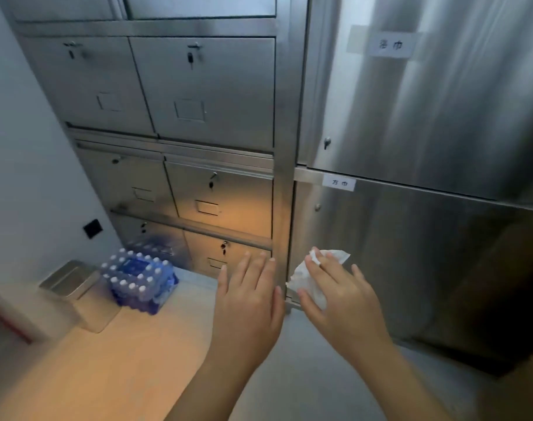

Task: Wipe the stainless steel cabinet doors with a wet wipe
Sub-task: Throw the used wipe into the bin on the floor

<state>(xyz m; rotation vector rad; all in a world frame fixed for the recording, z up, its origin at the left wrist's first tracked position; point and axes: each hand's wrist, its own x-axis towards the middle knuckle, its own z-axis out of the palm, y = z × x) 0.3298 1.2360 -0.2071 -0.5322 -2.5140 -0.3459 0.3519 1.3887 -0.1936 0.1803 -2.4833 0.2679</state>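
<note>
Now crumpled white wet wipe [312,276]; streaky doors [411,253].

Counts, cabinet corner:
2 hands, 1 wet wipe [312,276], 2 paper labels, 1 bottle pack [139,279], 1 steel bin [74,284], approx. 6 small doors w/ locks.

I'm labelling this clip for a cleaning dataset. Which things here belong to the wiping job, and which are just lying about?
Part of the job:
- wet wipe, under the right hand
- lower right cabinet door, where the wipe is pressed
- small locker doors
- left hand, open and empty

Just lying about:
- pack of water bottles on the floor
- metal bin
- paper labels
</note>
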